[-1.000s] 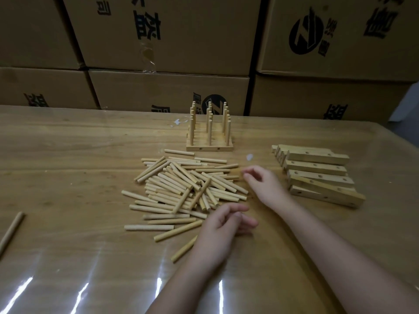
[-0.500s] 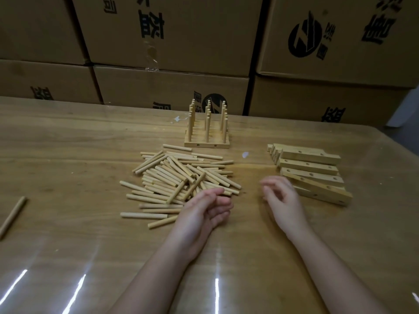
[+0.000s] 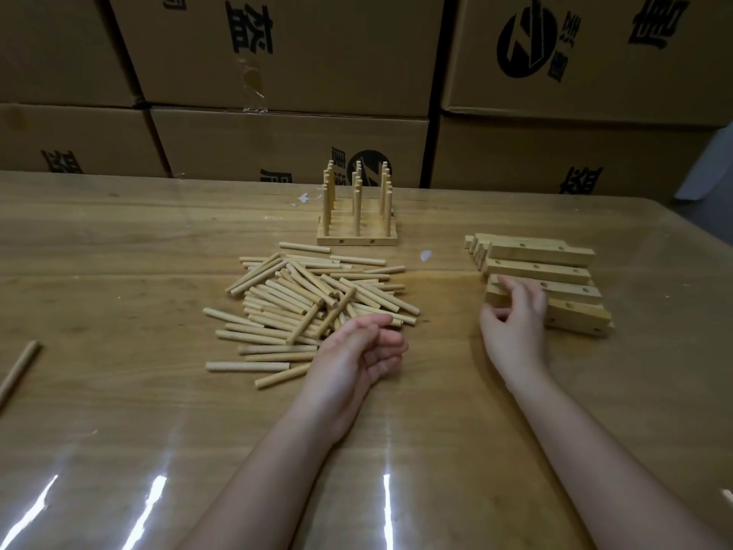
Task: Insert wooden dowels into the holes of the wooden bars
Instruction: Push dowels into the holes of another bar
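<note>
Table scene, seen from the person's side. The right hand [image 3: 515,323] lies at the left end of the stack of drilled wooden bars [image 3: 543,267], which sits on the right of the table [image 3: 119,410]. Its fingers [image 3: 513,289] are bent over the left ends of the two nearest bars and its thumb is spread apart toward the near left. Whether a grip has closed cannot be told. The bars run lengthwise from left to right, holes facing up, so the hand meets them end-on from the near left.

The left hand [image 3: 357,351] rests at the near right edge of the loose dowel pile [image 3: 313,299], palm turned inward, fingers loosely curled and apparently empty. It is the nearer hand to the dowels, and the right hand is nearer to the bars.

Farther back stands a finished block with upright dowels [image 3: 357,228]. A stray dowel [image 3: 20,367] lies at the far left.
</note>
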`<state>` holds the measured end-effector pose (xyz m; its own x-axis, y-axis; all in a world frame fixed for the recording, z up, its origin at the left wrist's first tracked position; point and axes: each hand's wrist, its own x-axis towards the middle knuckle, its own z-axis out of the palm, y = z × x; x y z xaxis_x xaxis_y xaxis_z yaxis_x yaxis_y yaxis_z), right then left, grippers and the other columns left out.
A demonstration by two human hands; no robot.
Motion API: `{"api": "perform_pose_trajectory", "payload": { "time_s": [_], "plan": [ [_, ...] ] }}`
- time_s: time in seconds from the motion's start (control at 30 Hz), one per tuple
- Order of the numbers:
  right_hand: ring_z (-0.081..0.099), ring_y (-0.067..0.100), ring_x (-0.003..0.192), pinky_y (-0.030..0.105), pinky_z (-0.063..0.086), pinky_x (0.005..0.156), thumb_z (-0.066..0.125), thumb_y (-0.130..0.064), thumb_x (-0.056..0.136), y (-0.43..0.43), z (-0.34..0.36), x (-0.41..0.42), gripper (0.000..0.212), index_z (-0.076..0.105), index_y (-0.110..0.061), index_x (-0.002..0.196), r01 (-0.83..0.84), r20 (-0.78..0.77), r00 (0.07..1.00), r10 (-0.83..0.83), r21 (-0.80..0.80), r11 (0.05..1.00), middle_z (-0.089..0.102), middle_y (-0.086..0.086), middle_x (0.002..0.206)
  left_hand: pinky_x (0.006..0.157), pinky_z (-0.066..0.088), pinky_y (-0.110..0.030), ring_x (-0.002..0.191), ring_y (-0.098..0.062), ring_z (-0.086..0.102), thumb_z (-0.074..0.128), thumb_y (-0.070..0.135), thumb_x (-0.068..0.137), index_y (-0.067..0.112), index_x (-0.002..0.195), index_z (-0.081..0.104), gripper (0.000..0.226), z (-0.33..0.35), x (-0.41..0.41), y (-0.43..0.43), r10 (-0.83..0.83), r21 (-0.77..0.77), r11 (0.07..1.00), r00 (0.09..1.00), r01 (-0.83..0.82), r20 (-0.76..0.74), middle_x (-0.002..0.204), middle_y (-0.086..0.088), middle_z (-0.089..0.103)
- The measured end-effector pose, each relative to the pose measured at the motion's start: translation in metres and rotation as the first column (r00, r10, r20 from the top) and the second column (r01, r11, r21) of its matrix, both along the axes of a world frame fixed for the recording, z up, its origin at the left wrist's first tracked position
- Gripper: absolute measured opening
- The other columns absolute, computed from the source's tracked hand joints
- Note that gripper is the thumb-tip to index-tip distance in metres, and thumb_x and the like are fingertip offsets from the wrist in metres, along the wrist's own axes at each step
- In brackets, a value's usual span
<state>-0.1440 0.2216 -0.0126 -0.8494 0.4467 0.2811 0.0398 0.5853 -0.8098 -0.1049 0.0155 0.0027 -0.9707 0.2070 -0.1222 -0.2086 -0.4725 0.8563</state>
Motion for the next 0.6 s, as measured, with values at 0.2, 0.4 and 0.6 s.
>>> {"api": "perform_pose_trajectory", "payload": {
  "time_s": [0.2,0.4,0.6],
  "plan": [
    [0.039,-0.002,0.072,0.003,0.032,0.061,0.06,-0.018,0.087,-0.006,-0.002,0.0,0.023,0.057,-0.017,0.109,0.001,-0.081,0.997,0.003,0.043,0.999,0.034,-0.001,0.118,0.063,0.055,-0.021,0.068,-0.013,0.069,0.04,0.009,0.098,0.009,0.098,0.062,0.022,0.0,0.0,0.001,0.0,-0.021,1.0,1.0,-0.001,-0.025,0.069,-0.003,0.069],
    [0.042,-0.005,0.08,0.004,0.034,0.071,0.054,-0.01,0.09,-0.021,0.006,0.015,0.009,0.061,-0.006,0.093,-0.162,-0.372,0.895,0.247,0.245,0.956,0.045,0.001,0.1,0.066,0.055,-0.022,0.074,-0.015,0.07,0.043,0.015,0.098,0.01,0.098,0.062,0.02,0.002,0.001,0.003,0.004,-0.044,0.999,0.999,-0.006,-0.045,0.074,-0.005,0.071],
    [0.05,0.013,0.084,0.033,0.046,0.069,0.052,0.002,0.085,-0.038,0.016,0.034,0.019,0.062,-0.002,0.101,-0.365,-0.295,0.788,0.54,0.482,0.796,0.048,0.009,0.1,0.076,0.056,-0.023,0.096,-0.019,0.07,0.043,0.014,0.099,0.009,0.106,0.061,0.02,0.0,0.002,0.003,-0.018,-0.071,0.997,0.998,0.013,-0.062,0.098,-0.009,0.074]
  ]
}}
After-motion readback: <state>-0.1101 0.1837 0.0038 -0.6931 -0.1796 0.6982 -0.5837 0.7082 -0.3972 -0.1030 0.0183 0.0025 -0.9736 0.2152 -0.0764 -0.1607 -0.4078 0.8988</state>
